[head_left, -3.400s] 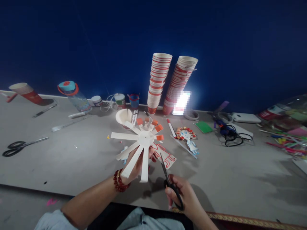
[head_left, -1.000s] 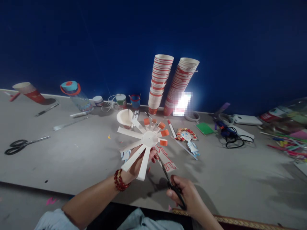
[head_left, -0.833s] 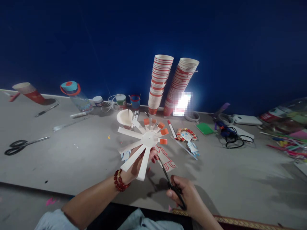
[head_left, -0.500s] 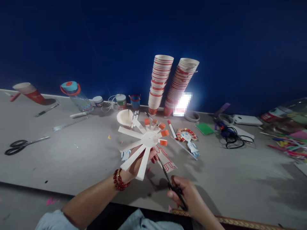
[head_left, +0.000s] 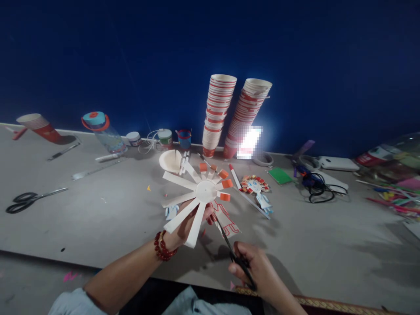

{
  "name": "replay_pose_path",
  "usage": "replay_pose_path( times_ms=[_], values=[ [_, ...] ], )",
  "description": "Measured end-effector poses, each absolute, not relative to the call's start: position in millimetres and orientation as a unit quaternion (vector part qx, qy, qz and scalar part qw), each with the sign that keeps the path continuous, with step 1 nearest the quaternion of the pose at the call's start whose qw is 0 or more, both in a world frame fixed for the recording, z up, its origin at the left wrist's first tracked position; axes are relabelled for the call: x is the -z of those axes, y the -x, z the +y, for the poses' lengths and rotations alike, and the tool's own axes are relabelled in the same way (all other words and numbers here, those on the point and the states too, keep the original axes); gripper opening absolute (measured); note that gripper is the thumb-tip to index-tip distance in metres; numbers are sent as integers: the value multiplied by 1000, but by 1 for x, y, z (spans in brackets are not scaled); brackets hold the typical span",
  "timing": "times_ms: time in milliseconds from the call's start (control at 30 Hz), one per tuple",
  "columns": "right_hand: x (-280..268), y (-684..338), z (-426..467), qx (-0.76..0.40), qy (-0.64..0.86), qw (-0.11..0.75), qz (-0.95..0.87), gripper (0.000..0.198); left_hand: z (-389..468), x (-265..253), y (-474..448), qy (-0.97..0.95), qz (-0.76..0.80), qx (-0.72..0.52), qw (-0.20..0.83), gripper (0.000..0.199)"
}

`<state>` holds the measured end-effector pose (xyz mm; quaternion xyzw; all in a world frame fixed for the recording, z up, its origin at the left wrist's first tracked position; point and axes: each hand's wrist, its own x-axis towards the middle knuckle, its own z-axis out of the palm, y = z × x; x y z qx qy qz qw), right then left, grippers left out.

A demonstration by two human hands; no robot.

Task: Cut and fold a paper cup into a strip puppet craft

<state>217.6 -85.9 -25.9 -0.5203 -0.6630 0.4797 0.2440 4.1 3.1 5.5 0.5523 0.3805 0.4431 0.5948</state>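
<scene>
A paper cup cut into strips (head_left: 205, 191) fans out like a flower, with orange tips folded on its right side. Under it my left hand (head_left: 186, 224) is closed on the cut cup, its fingers partly hidden by the strips. My right hand (head_left: 251, 262) grips black-handled scissors (head_left: 241, 262), whose blades point up and left to the left fingertips, below the orange-tipped strips. Whether the blades touch the paper I cannot tell. Behind the blades lies a paper with a red outline drawing (head_left: 226, 218). A paper doll with a red-and-white frilled head (head_left: 256, 188) lies to the right.
Two tall stacks of paper cups (head_left: 219, 113) stand at the back wall. A cut cup piece (head_left: 170, 161) lies behind the strips. Another pair of scissors (head_left: 29, 199) is at far left, near a water bottle (head_left: 104, 133). Black cable (head_left: 320, 188) and colourful sticks (head_left: 398, 199) lie right.
The cut cup has shifted very slightly to the right and down. Both hands stay in nearly the same place, still holding the cup and scissors.
</scene>
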Motion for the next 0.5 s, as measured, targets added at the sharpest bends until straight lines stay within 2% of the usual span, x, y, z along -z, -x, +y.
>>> replay_pose_path(
  times_ms=[200, 500],
  values=[
    [17, -217, -88, -560, 509, 234, -610, 69, 2, 0, -4, -535, 376, -432, 621, 16],
    [16, -213, -92, -631, 493, 237, -549, 70, 1, 0, -3, -575, 387, -425, 582, 15]
  ],
)
